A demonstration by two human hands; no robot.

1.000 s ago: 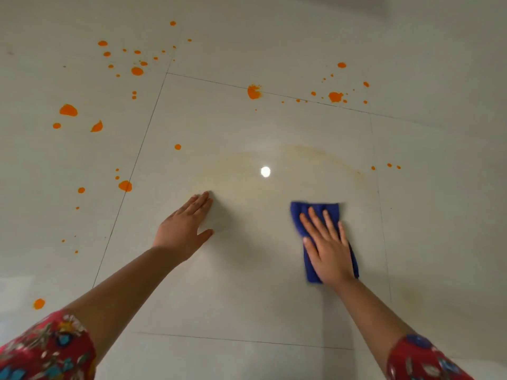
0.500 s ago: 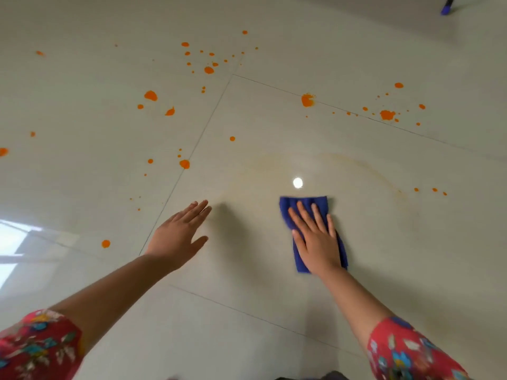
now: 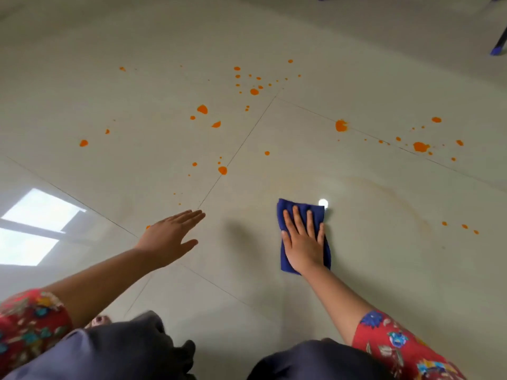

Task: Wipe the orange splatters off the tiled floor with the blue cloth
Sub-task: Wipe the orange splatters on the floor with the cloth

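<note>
The folded dark-blue cloth (image 3: 315,207) lies flat on the glossy pale tiled floor (image 3: 384,270). The right hand (image 3: 301,239) presses down on it, fingers straight and spread, curled round nothing. Left of the cloth, the left hand (image 3: 170,235) is stretched flat with fingers together and holds nothing; whether it touches the floor is unclear. Orange paint-like splatters (image 3: 341,125) dot the tiles beyond the cloth and off to both its sides. A faint orange smear (image 3: 406,205) arcs beyond the cloth, to its right.

No text, label, brand, number or sign can be read. The red sleeves (image 3: 406,349) carry a flower print only, no letters. The blue cloth (image 3: 284,208) and the floor tiles (image 3: 384,270) are unmarked.
</note>
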